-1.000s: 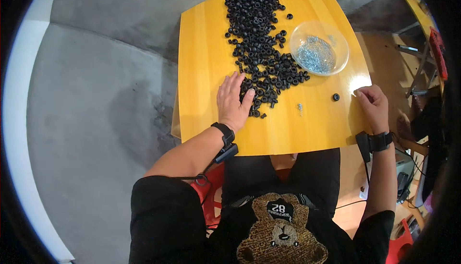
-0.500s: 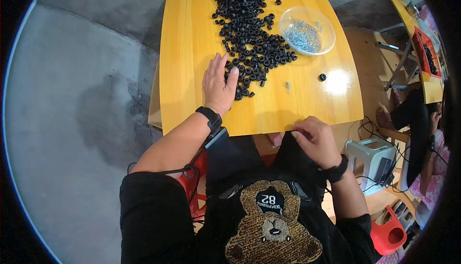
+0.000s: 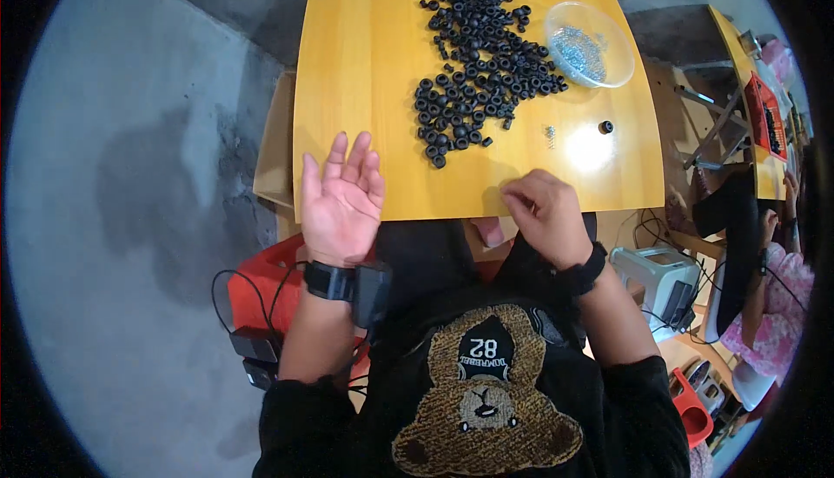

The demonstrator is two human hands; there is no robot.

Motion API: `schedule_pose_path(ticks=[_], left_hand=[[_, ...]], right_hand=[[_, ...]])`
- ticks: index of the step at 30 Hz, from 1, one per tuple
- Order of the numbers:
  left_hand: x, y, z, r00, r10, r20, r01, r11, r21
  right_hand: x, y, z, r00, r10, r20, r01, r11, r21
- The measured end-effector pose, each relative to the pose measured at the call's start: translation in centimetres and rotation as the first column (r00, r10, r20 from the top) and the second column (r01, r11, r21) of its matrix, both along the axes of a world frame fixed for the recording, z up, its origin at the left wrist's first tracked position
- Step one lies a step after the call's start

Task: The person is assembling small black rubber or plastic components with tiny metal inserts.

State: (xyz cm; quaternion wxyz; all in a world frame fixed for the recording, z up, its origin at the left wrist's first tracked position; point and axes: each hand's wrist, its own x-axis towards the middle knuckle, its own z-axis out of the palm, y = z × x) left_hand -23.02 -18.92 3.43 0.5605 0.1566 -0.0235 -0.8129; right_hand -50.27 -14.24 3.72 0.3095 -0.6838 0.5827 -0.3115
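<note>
Palm up, my left hand [image 3: 343, 213] is over the near left edge of the yellow table [image 3: 347, 61], its fingers spread and nothing in it. My right hand [image 3: 549, 217] is over the near edge to the right, thumb and fingers drawn together in a pinch. Whatever it holds, if anything, is hidden. A long heap of small black ring-shaped rubber parts [image 3: 473, 82] runs down the middle of the table. A clear round bowl [image 3: 620, 56] of small shiny metal pieces [image 3: 578, 52] stands right of the heap. A few loose metal pieces [image 3: 550, 136] and a single black part [image 3: 606, 128] lie nearer me.
A cardboard box [image 3: 276, 143] stands against the table's left side. To the right are a white stool [image 3: 656, 278] with cables, and another table [image 3: 769, 178] bearing a red basket [image 3: 764, 117]. A person in pink [image 3: 782, 295] sits there. A red chair [image 3: 278, 278] shows beside my left arm.
My left hand has left the heap's edge, moved left and nearer me, and turned palm up. My right hand has risen slightly over the table edge, still pinched. The view has shifted.
</note>
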Motion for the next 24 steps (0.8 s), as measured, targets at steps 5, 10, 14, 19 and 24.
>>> schedule_pose_path(ticks=[5, 10, 14, 19, 24], left_hand=[[-3.7, 3.0, -2.1, 0.989, -0.023, -0.144, 0.045, 0.988, 0.147], [-3.6, 2.9, -2.4, 0.98, -0.049, -0.193, 0.083, 0.982, 0.171], [-3.0, 0.9, -2.8, 0.984, -0.002, -0.177, 0.022, 0.994, 0.111], [-4.5, -0.2, -1.8, 0.992, 0.122, -0.011, -0.12, 0.984, 0.132], [-5.7, 1.3, -2.4, 0.973, 0.124, 0.196, -0.162, 0.968, 0.192]], right_hand=[[1.8, -2.7, 0.3, 0.995, -0.1, 0.012, 0.101, 0.991, -0.088], [2.8, -2.0, 0.9, 0.997, -0.08, 0.024, 0.081, 0.996, -0.038], [2.6, -0.7, 0.3, 0.994, -0.064, 0.089, 0.062, 0.998, 0.02], [3.6, 0.1, 0.3, 0.979, 0.205, 0.005, -0.205, 0.978, 0.03], [2.8, 0.9, -1.1, 0.904, -0.061, 0.423, -0.08, 0.948, 0.308]])
